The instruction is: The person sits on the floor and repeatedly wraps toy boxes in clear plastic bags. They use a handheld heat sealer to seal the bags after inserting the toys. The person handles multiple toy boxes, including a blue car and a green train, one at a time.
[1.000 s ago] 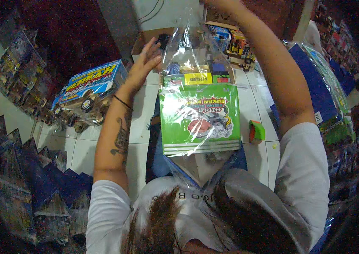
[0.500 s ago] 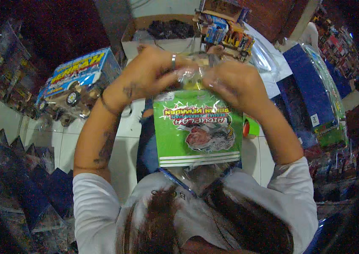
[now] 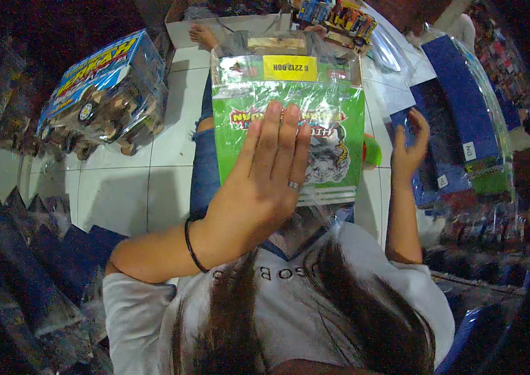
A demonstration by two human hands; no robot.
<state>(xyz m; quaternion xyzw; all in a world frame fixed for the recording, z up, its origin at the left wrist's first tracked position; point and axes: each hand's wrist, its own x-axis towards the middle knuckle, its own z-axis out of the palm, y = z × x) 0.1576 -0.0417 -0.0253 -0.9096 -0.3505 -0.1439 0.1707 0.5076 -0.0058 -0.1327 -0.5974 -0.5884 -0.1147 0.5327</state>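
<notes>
A green toy truck [image 3: 346, 144], wrapped in clear plastic, rests across my lap with its printed flat panel up. A yellow label strip [image 3: 290, 68] crosses its far end. My left hand [image 3: 271, 162] lies flat on the panel, fingers stretched toward the far end and covering part of the picture. Off to the right, apart from the truck, my right hand [image 3: 411, 145] is raised with its fingers apart and holds nothing. A round green and orange thing [image 3: 372, 152], partly hidden, shows just beyond the truck's right edge.
Another wrapped toy truck, blue and yellow [image 3: 105, 90], stands on the tiled floor at left. Small colourful toy trucks [image 3: 340, 24] sit at the far side. Dark blue wrapped panels [image 3: 462, 94] lie at right, and dark pointed pieces [image 3: 46, 269] fill the lower left. A bare foot [image 3: 202, 36] shows far left.
Both hands have left the truck's far end, where they were working at the plastic. The left now lies on the panel; the right has moved away to the right. The yellow label is now uncovered.
</notes>
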